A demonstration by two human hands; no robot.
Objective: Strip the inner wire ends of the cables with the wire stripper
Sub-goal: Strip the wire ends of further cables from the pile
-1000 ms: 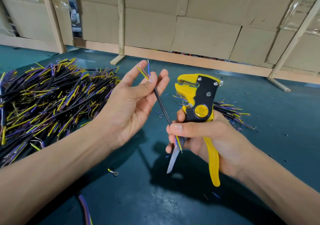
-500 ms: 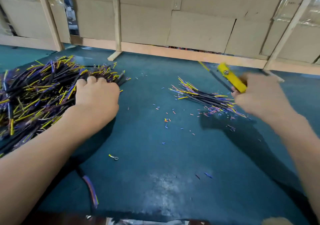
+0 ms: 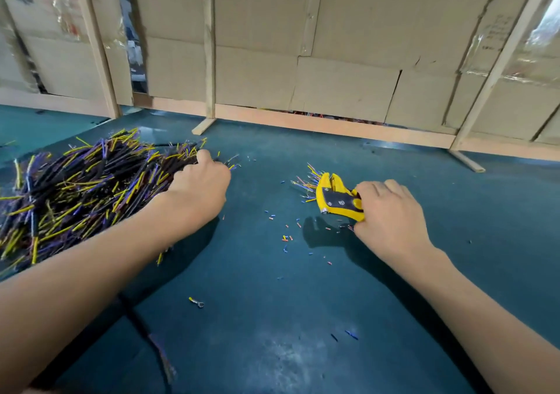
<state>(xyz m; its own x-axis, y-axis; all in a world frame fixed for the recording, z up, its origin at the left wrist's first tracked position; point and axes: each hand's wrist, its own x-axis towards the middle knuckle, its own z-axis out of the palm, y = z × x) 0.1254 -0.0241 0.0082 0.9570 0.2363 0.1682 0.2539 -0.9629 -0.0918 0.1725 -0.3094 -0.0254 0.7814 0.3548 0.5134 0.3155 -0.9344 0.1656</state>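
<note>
**Trainee:** Cardboard panels on wooden battens (image 3: 209, 45) close off the back of your teal bench mat (image 3: 272, 333). Why split the stock into two heaps on it?

**Lead:** You keep the big pile of cables (image 3: 85, 187) at the left, so your left hand (image 3: 200, 187) can feed from it. The small bundle of cables (image 3: 306, 181), right of centre, lies just behind the tool head. Judging by the snippets in front of it, that looks like your finished heap.

**Trainee:** And what is the left hand doing?

**Lead:** It lies knuckles-up on the near edge of the big pile, fingers curled down among the black sheaths. You seem to be picking out a cable, but the fingertips are hidden, so I cannot tell whether you have one pinched.

**Trainee:** The stripper?

**Lead:** Your right hand (image 3: 388, 211) is wrapped round the handles of the yellow wire stripper (image 3: 336, 196), its head low over the mat and pointing left. You hold it ready, I would say, to save a reach each cycle. Whether its jaws are apart I cannot make out.

**Trainee:** The coloured crumbs?

**Lead:** Those insulation bits (image 3: 286, 237) lie between your hands, likely where you do the stripping. A loose ring terminal (image 3: 197, 302) lies nearer you, well apart.
</note>
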